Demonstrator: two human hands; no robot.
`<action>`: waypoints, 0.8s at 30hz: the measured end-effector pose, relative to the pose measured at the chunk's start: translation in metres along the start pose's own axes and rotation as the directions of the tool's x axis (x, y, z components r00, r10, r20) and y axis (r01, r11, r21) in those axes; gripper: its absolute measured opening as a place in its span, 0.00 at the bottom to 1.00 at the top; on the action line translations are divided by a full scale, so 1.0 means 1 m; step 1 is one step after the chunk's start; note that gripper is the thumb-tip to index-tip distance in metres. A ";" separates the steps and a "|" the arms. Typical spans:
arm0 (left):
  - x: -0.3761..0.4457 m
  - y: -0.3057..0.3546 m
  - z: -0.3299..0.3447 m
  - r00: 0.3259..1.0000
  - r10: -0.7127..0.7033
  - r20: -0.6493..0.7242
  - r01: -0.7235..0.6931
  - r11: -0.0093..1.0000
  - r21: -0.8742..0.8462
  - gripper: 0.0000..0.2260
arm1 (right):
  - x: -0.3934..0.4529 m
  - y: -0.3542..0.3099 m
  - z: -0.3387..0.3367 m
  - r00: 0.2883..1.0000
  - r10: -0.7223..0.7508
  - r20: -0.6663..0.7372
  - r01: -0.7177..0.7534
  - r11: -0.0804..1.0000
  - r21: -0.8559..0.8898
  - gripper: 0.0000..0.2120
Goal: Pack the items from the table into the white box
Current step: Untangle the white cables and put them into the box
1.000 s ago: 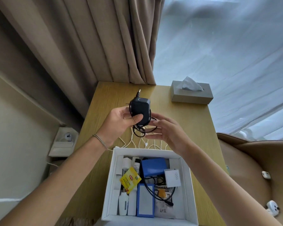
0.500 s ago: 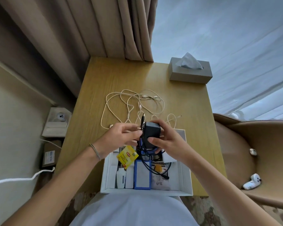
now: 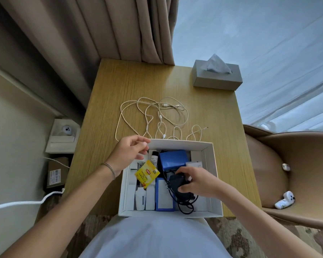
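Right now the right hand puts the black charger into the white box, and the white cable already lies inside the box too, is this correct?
Not quite. The right hand does put the black charger into the white box, but the head view shows the white cable lying on the table beyond the box.

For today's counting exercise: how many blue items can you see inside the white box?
2. A blue block lies at the far middle of the white box; a blue-edged flat pack lies at the near middle. Others may be hidden under the right hand.
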State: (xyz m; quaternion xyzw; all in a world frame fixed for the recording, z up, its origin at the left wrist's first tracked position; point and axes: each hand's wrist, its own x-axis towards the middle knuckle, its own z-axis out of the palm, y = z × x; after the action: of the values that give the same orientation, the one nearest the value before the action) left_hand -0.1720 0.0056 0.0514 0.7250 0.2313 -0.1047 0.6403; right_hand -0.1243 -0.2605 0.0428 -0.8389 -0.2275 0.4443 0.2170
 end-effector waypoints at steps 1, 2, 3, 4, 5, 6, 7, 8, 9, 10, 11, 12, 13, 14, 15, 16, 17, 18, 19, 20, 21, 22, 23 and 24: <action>0.001 -0.001 0.000 1.000 0.001 0.003 -0.001 1.000 0.004 0.08 | 0.001 0.000 0.003 1.000 0.020 -0.003 -0.020 0.999 -0.033 0.21; 0.002 -0.002 0.000 1.000 0.002 0.007 -0.002 1.000 0.007 0.08 | 0.002 0.000 0.005 0.999 0.036 -0.004 -0.036 0.997 -0.063 0.21; 0.003 -0.003 0.000 1.000 0.003 0.011 -0.003 1.000 0.010 0.08 | 0.003 0.000 0.007 0.999 0.046 -0.005 -0.046 0.994 -0.104 0.21; 0.004 -0.004 0.001 1.000 0.006 0.015 -0.006 1.000 0.012 0.08 | 0.004 0.001 0.010 0.999 0.049 -0.011 -0.050 0.986 -0.162 0.21; 0.005 -0.004 0.001 1.000 0.011 0.018 -0.011 1.000 0.017 0.08 | 0.005 0.001 0.012 0.999 0.045 -0.021 -0.049 0.973 -0.228 0.22; 0.007 -0.004 0.001 1.000 0.018 0.020 -0.019 0.999 0.027 0.08 | 0.005 0.001 0.015 0.999 0.034 -0.038 -0.044 0.956 -0.290 0.23; 0.008 -0.003 0.002 0.999 0.030 0.022 -0.031 0.999 0.043 0.08 | 0.006 0.001 0.018 0.998 0.016 -0.057 -0.034 0.939 -0.343 0.23; 0.009 -0.002 0.003 0.999 0.043 0.023 -0.044 0.997 0.061 0.08 | 0.007 0.001 0.020 0.997 -0.009 -0.077 -0.021 0.922 -0.386 0.24; 0.011 -0.001 0.003 0.998 0.055 0.026 -0.057 0.995 0.078 0.08 | 0.008 0.001 0.022 0.995 -0.035 -0.095 -0.008 0.906 -0.423 0.24; 0.014 0.002 0.004 0.997 0.066 0.028 -0.068 0.994 0.090 0.08 | 0.009 0.000 0.023 0.992 -0.059 -0.108 0.004 0.891 -0.455 0.24; 0.017 0.005 0.004 0.997 0.075 0.030 -0.078 0.992 0.100 0.08 | 0.009 -0.001 0.022 0.990 -0.084 -0.117 0.018 0.879 -0.477 0.24; 0.021 0.008 0.005 0.996 0.083 0.033 -0.086 0.990 0.112 0.08 | 0.010 -0.002 0.020 0.986 -0.110 -0.127 0.036 0.874 -0.484 0.23; 0.025 0.013 0.006 0.995 0.092 0.035 -0.095 0.987 0.126 0.08 | 0.009 -0.003 0.016 0.979 -0.140 -0.148 0.055 0.881 -0.471 0.21; 0.030 0.018 0.006 0.994 0.100 0.038 -0.104 0.984 0.141 0.08 | 0.009 -0.005 0.010 0.967 -0.171 -0.190 0.072 0.896 -0.437 0.18; 0.036 0.023 0.007 0.993 0.107 0.041 -0.112 0.981 0.158 0.08 | 0.009 -0.007 0.002 0.950 -0.194 -0.246 0.085 0.916 -0.392 0.14; 0.041 0.028 0.008 0.993 0.110 0.043 -0.116 0.977 0.179 0.08 | 0.010 -0.008 -0.006 0.930 -0.203 -0.306 0.090 0.934 -0.345 0.12; 0.048 0.032 0.009 0.993 0.112 0.043 -0.118 0.971 0.208 0.07 | 0.011 -0.011 -0.016 0.910 -0.201 -0.364 0.091 0.950 -0.298 0.10; 0.054 0.037 0.011 0.993 0.111 0.042 -0.118 0.962 0.247 0.07 | 0.013 -0.014 -0.026 0.890 -0.194 -0.414 0.094 0.964 -0.249 0.10; 0.062 0.041 0.013 0.993 0.110 0.040 -0.117 0.948 0.297 0.07 | 0.015 -0.016 -0.037 0.872 -0.185 -0.454 0.102 0.974 -0.201 0.09; 0.070 0.045 0.015 0.993 0.109 0.039 -0.115 0.927 0.357 0.07 | 0.017 -0.018 -0.049 0.858 -0.172 -0.484 0.109 0.982 -0.156 0.09; 0.078 0.048 0.018 0.993 0.108 0.037 -0.113 0.899 0.422 0.07 | 0.021 -0.020 -0.060 0.848 -0.156 -0.506 0.112 0.987 -0.117 0.09; 0.087 0.051 0.021 0.994 0.108 0.036 -0.112 0.868 0.484 0.07 | 0.024 -0.021 -0.071 0.839 -0.140 -0.526 0.112 0.990 -0.086 0.09; 0.095 0.053 0.025 0.994 0.105 0.039 -0.110 0.835 0.539 0.07 | 0.029 -0.021 -0.080 0.830 -0.125 -0.543 0.110 0.992 -0.061 0.08; 0.103 0.055 0.030 0.994 0.099 0.047 -0.108 0.801 0.589 0.07 | 0.034 -0.020 -0.088 0.824 -0.110 -0.555 0.106 0.994 -0.040 0.08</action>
State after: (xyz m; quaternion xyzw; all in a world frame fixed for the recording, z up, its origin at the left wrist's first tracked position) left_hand -0.0523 -0.0067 0.0492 0.8988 0.1430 -0.1411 0.3896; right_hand -0.0366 -0.2392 0.0773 -0.9185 -0.2031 0.1671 0.2955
